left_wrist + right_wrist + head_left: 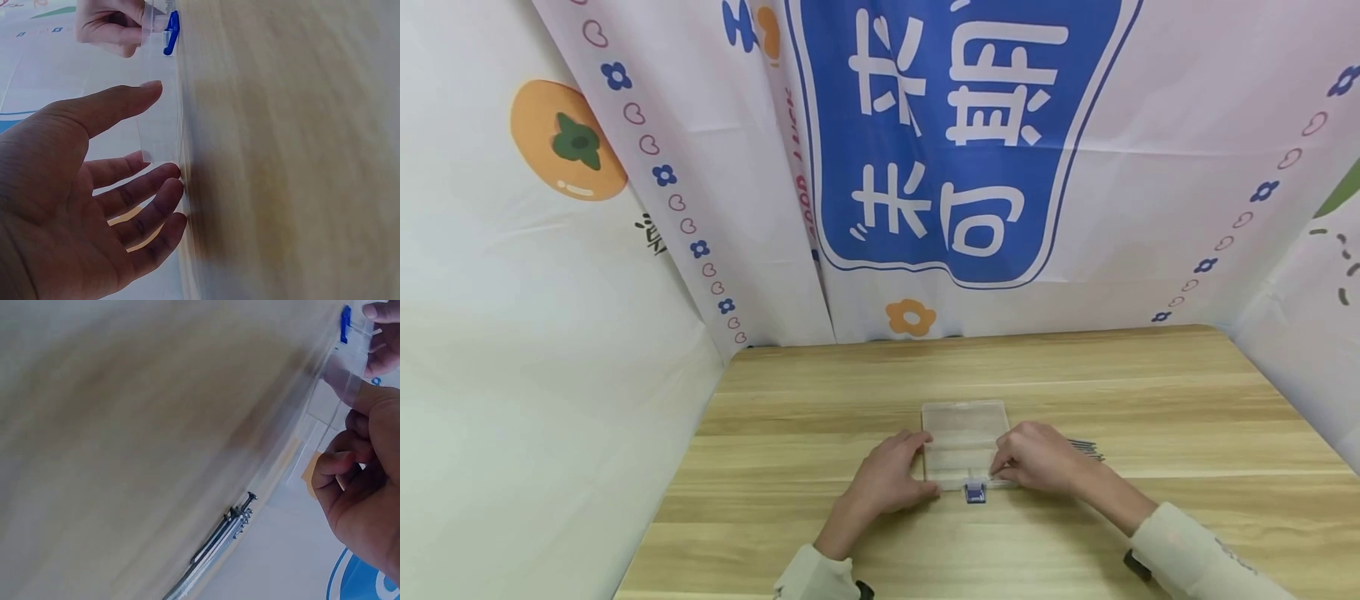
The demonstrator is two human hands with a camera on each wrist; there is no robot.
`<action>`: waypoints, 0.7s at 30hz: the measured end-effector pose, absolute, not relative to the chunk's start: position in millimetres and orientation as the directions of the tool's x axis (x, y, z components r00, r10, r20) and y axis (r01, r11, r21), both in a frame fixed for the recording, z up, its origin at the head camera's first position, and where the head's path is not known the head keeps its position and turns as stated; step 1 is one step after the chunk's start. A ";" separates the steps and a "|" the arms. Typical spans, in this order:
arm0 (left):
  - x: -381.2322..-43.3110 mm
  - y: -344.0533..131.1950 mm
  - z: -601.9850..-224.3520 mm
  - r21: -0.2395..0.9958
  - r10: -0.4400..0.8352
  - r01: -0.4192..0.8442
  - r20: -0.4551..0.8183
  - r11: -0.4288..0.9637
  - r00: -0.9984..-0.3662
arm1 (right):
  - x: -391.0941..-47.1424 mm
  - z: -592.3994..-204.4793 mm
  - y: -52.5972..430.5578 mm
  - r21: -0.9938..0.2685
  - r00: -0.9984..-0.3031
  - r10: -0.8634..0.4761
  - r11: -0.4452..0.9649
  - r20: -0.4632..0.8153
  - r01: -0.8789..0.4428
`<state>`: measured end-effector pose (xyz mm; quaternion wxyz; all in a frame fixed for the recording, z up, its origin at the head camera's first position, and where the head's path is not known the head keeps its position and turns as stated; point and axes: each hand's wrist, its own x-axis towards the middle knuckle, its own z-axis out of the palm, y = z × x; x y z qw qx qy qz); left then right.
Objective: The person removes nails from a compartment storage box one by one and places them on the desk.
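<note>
A clear plastic box (964, 421) lies on the wooden table, with a blue latch (975, 492) at the middle of its near side. My left hand (887, 475) rests at the box's left end, its thumb by the near left corner and its fingers along the left edge. In the left wrist view those fingers (140, 197) are spread and relaxed. My right hand (1037, 454) pinches the box near its front right corner. The right wrist view shows the right thumb (353, 387) through the clear plastic, the other fingers curled.
A small bundle of thin dark metal nails (1086, 449) lies on the table just right of my right hand. The wooden table (820, 392) ends at a printed cloth (737, 167) behind it, with more cloth hanging at both sides.
</note>
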<state>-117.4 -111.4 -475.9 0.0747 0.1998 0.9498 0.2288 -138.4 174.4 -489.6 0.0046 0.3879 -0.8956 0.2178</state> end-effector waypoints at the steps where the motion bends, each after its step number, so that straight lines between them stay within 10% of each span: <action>1: -117.5 -111.3 -475.7 0.464 0.414 0.347 -0.049 0.815 -0.909 | -138.2 -489.8 173.9 -0.378 -0.700 -0.691 0.609 0.178 -0.697; 21: -119.6 -112.3 -477.7 0.474 0.416 0.341 -0.059 0.812 -0.908 | -140.1 -493.3 180.1 -0.474 -0.710 -0.690 0.583 0.139 -0.660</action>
